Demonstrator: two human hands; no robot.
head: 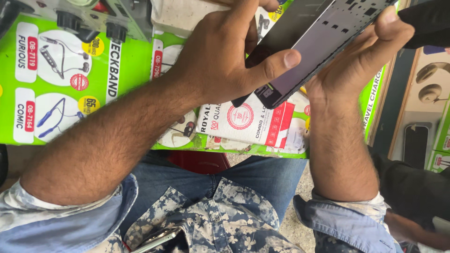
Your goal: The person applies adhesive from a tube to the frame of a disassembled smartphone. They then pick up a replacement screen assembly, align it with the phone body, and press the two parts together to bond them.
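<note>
Gripping a flat, dark rectangular phone panel (309, 42) at about one o'clock in the view, both hands close on its edges: the left hand (225, 56) with thumb pressed on the smooth glassy lower face, the right hand (361, 56) curled along the far long edge. Its grey upper part shows small cut-outs. Beneath, at six o'clock of the panel, a glossy red-and-white cardboard box (248, 119) lies on the green printed worktop (126, 70).

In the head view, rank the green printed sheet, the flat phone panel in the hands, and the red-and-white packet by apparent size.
1. green printed sheet, by far the largest.
2. phone panel, though it is nearer the camera.
3. red-and-white packet, partly hidden under the panel, so its rank is unsure.
</note>
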